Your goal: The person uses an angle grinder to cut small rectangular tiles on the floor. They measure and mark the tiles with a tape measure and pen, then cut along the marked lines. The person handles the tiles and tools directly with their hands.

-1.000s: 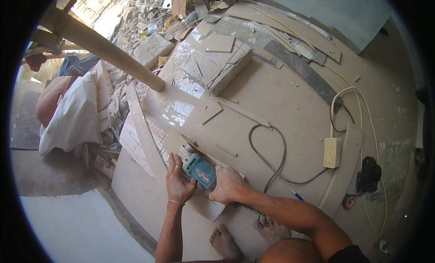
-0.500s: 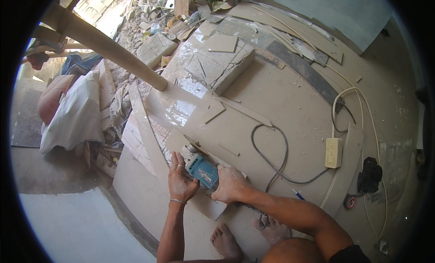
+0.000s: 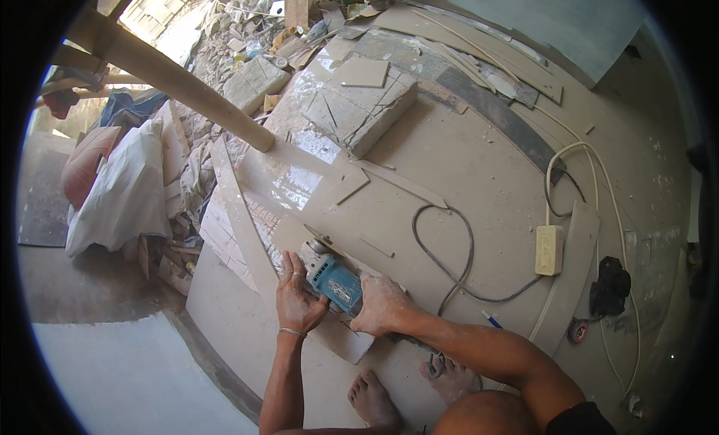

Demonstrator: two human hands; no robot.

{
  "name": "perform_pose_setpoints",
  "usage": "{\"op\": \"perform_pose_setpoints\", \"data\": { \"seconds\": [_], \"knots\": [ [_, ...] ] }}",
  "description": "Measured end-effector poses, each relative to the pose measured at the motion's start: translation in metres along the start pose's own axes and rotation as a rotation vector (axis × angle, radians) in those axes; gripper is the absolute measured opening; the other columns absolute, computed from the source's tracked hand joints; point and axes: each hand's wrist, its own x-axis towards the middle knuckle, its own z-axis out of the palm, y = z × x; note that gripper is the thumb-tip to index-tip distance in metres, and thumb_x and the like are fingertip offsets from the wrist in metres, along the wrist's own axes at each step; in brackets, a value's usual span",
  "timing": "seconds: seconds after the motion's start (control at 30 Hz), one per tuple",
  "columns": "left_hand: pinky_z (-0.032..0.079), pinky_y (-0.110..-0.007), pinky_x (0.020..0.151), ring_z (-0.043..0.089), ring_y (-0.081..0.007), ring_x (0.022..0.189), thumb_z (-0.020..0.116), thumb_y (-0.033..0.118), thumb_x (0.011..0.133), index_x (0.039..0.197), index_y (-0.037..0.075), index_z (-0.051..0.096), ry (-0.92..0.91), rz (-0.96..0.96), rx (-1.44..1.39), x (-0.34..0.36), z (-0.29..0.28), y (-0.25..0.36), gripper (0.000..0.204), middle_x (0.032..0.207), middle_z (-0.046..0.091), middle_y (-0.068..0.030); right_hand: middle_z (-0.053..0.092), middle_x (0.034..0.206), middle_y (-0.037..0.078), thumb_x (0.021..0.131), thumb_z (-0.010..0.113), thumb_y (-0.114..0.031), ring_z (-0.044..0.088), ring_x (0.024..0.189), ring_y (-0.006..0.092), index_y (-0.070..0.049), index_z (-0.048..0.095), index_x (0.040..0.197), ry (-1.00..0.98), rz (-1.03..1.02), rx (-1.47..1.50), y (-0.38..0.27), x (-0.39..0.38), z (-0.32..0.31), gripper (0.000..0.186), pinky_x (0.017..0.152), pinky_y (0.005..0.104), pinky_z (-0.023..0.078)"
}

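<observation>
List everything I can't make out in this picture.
All in the head view:
Angle grinder: its rear end is covered by the right hand.
Left hand: its palm side is turned away, so its grip is unclear.
Cutting disc: seen nearly edge-on, so whether it spins can't be told.
Black bundle: too dark to identify.
Black sleeve: cut off by the lower edge.

Blue-bodied angle grinder (image 3: 337,284) — aslant, grey-headed — over a beige tile (image 3: 350,346)

Looped cable (image 3: 471,244) on dusty floor (image 3: 498,184)
</observation>
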Motion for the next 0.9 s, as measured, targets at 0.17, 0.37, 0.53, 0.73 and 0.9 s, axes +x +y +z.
{"op": "perform_pose_setpoints", "data": {
  "seconds": [0.17,0.37,0.53,0.73,0.9],
  "knots": [
    [0.033,-0.045,0.131,0.033,-0.0476,0.16,0.078,0.023,0.066,0.162,-0.016,0.033,-0.005,0.027,0.048,-0.001,-0.002,0.001,0.113,0.17,0.029,-0.0397,0.072,0.117,0.037,0.071,0.084,-0.017,0.073,0.116,0.0466,0.016,0.057,0.127,0.015,-0.017,-0.002,0.001,-0.002,0.0,0.07,0.103,0.0437,0.06],
    [0.034,-0.045,0.129,0.035,-0.0487,0.158,0.077,0.023,0.066,0.162,-0.017,0.032,-0.013,0.034,0.069,-0.001,-0.002,0.001,0.113,0.169,0.029,-0.0408,0.072,0.117,0.036,0.07,0.086,-0.019,0.074,0.116,0.0459,0.015,0.057,0.128,0.016,-0.019,-0.022,0.003,-0.004,0.0,0.073,0.103,0.0436,0.06],
    [0.034,-0.045,0.13,0.035,-0.049,0.158,0.077,0.024,0.066,0.161,-0.017,0.031,-0.004,0.043,0.072,-0.001,-0.002,0.003,0.113,0.168,0.03,-0.0412,0.072,0.12,0.035,0.07,0.086,-0.019,0.073,0.117,0.0451,0.014,0.058,0.129,-0.001,-0.001,-0.028,0.005,-0.005,0.0,0.073,0.104,0.0427,0.06],
    [0.033,-0.046,0.13,0.034,-0.049,0.159,0.077,0.025,0.068,0.161,-0.017,0.031,-0.015,0.027,0.052,-0.001,-0.003,0.004,0.113,0.168,0.03,-0.0414,0.073,0.119,0.032,0.07,0.087,-0.026,0.073,0.117,0.0437,0.011,0.062,0.128,0.026,-0.009,-0.046,0.009,-0.004,0.005,0.074,0.105,0.0449,0.058],
    [0.033,-0.046,0.13,0.034,-0.049,0.159,0.077,0.026,0.069,0.162,-0.017,0.031,-0.007,0.033,0.049,-0.001,-0.002,0.003,0.112,0.168,0.03,-0.0419,0.071,0.121,0.035,0.071,0.086,-0.02,0.073,0.119,0.044,0.014,0.058,0.128,0.014,-0.018,-0.032,0.012,-0.005,0.006,0.072,0.105,0.0424,0.059]
  ]
}}
